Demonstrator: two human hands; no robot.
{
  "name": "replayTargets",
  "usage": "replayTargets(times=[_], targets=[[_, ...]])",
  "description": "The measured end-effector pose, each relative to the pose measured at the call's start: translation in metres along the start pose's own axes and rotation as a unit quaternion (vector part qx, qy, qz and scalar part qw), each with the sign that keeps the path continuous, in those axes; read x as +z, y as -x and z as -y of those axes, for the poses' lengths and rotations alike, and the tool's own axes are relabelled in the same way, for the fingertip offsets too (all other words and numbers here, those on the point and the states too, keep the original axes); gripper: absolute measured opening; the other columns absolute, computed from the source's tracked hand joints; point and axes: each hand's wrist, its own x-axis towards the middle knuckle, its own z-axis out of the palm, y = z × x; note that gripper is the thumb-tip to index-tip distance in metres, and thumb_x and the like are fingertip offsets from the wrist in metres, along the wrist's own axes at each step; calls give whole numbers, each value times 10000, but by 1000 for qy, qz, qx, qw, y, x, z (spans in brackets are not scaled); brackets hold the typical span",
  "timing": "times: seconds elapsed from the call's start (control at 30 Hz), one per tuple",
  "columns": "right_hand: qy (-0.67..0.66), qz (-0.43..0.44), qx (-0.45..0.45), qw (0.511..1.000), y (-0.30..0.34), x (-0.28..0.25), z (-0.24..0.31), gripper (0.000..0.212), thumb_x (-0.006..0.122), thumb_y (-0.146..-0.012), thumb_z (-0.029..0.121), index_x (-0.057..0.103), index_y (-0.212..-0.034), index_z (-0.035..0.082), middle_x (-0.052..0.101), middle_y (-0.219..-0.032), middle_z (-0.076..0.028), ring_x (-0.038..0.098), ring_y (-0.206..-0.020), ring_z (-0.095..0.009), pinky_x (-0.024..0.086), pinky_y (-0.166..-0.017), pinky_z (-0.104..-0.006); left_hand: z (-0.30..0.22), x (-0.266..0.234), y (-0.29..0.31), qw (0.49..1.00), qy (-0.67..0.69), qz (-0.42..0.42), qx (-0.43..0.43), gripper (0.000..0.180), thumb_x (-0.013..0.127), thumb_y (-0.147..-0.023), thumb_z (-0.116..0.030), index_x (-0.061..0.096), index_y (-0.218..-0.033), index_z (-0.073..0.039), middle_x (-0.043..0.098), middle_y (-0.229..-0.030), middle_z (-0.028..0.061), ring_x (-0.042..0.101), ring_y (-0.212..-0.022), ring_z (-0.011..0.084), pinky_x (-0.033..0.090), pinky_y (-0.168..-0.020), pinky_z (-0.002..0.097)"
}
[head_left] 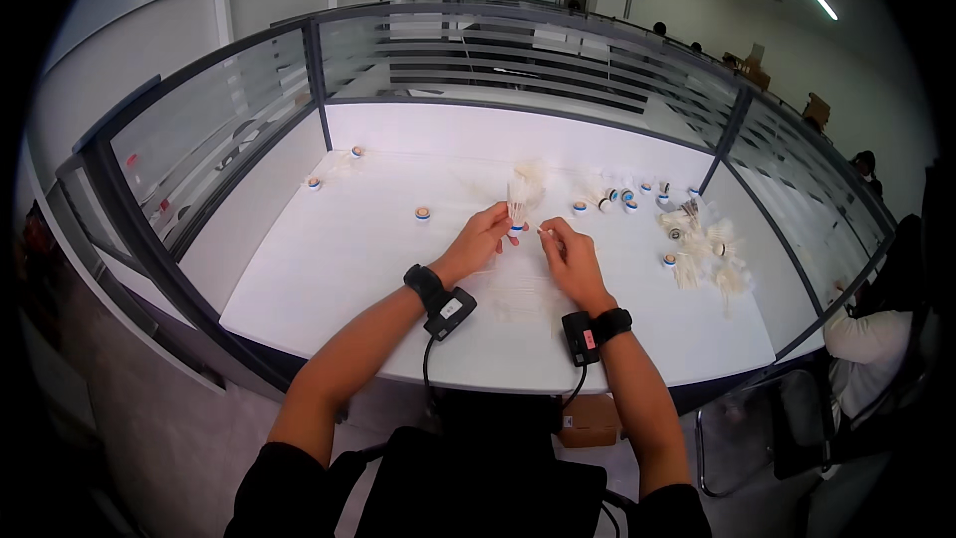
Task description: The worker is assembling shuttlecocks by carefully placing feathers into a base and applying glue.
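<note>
Over the middle of the white table (329, 289) my left hand (476, 245) grips a shuttlecock (518, 201) near its base. Its pale feathers point up and away, and a blue-banded base sits at the bottom. Close to its right side is my right hand (573, 257), thumb and fingers pinched together. Something small and whitish shows at those fingertips, too small to name. Loose pale feathers (523, 299) lie on the table below my hands. A round shuttlecock base (423, 214) stands to the left of my left hand.
At the right lies a heap of shuttlecocks and feathers (722, 249). Several bases, one a blue-banded base (580, 208), stand at the back right; two more are far left. Partition panels (518, 130) enclose the table. A person in a light sleeve (868, 339) sits at right.
</note>
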Motion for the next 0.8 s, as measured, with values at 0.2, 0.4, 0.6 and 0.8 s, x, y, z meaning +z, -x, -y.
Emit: replayTargets(times=[0.2,0.4,0.6,0.8], targets=[[10,-8,-11,1000,-1,1,-4,130,597,-1001,169,619,-1022,42,556,-604,-157,557,-500,-263,438,-521,-367,-6,-2,-1,1000,9,11,-14,322,390,-1075,-207,577,-1277,-41,674,-1132,49,607,-859,114,491,-684,258],[-2,-12,-17,1000,3,1,-2,114,611,-994,139,632,-1023,31,513,-592,-142,479,-483,-211,421,-514,-341,-11,-3,1,999,20,30,-12,345,379,-1067,-220,574,-1288,-42,664,-1094,47,606,-845,117,501,-672,261],[-12,-18,-13,1000,5,0,-7,102,631,-982,127,643,-1017,32,512,-597,-124,460,-491,-175,410,-512,-317,-9,-1,5,998,32,47,-24,341,383,-1079,-232,566,-1291,-37,649,-1072,59,586,-818,119,514,-670,266],[-28,-9,-12,1000,5,0,-7,99,633,-983,130,656,-1005,36,509,-598,-96,452,-506,-134,389,-502,-298,-5,1,5,997,61,41,-19,339,363,-1066,-186,560,-1287,-20,638,-1053,48,558,-774,97,520,-653,259]])
